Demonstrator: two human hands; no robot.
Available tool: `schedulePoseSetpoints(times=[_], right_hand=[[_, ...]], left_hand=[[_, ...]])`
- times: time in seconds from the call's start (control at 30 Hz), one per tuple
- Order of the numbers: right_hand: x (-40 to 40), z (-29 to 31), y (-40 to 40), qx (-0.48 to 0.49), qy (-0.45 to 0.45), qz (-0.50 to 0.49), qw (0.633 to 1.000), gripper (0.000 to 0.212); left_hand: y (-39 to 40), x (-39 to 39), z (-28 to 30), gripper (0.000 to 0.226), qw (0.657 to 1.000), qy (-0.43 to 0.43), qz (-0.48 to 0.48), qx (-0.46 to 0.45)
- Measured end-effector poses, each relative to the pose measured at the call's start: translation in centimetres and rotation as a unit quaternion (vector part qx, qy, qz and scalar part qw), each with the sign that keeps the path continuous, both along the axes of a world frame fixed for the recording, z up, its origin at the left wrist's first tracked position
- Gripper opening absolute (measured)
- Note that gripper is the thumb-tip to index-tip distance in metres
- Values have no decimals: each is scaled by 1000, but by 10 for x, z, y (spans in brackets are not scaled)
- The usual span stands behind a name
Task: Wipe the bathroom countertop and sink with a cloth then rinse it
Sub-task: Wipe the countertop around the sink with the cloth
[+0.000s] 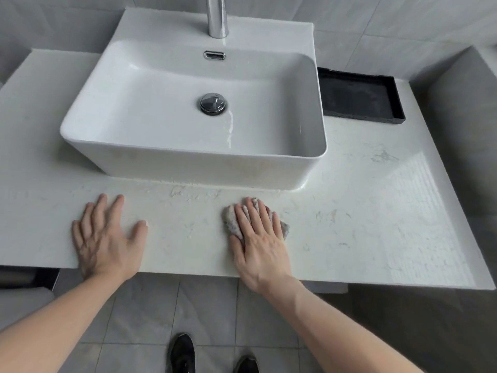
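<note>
Down on the counter (363, 211), both hands lie flat near its front edge. The right hand (259, 238) is spread open, palm down, pressing on the cloth (232, 223), a crumpled greyish rag that shows past the fingers on the left and right of the hand. It is not gripped, only pinned under the palm and fingers. The cloth sits just in front of the sink (161, 162), towards its right half, not touching it. The left hand (107, 238) is also open, fingers spread, palm resting on bare counter, well apart from the cloth and holding nothing.

The sink is a white rectangular basin standing on the counter, with a chrome drain (212, 103) in the middle and a faucet (217, 17) behind. A streak of water (229, 127) runs forward from the drain. A black tray (360, 95) lies on the counter just right of the sink, at the back. Below the counter edge, two dark shoes (183, 354) stand on grey floor tiles.
</note>
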State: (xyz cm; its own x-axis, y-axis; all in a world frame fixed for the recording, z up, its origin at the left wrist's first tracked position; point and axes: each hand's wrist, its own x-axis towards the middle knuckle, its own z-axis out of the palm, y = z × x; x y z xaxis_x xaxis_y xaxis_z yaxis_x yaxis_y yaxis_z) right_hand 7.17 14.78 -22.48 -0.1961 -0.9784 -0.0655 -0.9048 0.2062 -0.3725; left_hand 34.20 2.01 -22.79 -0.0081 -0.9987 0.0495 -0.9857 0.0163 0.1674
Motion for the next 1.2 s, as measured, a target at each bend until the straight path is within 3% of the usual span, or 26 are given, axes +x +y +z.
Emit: schedulePoseSetpoints(times=[0.3,0.5,0.87,1.07,1.2], right_hand=[[-159,6,45,57,33,-213,975,66],[-132,1,20,57,29,-344,937,71],[0,0,-8,18,30,-112,993,68],[-38,2,8,-5,13,-29,999,63],[-92,9,20,48,64,-82,993,69]], left_hand=[[0,1,0,74,1000,12,3,-1],[0,2,-3,74,1000,7,1,-6],[0,1,-2,75,1000,9,-1,-8],[-1,1,-3,75,1000,8,0,-13],[-1,2,-3,75,1000,6,-1,-12]])
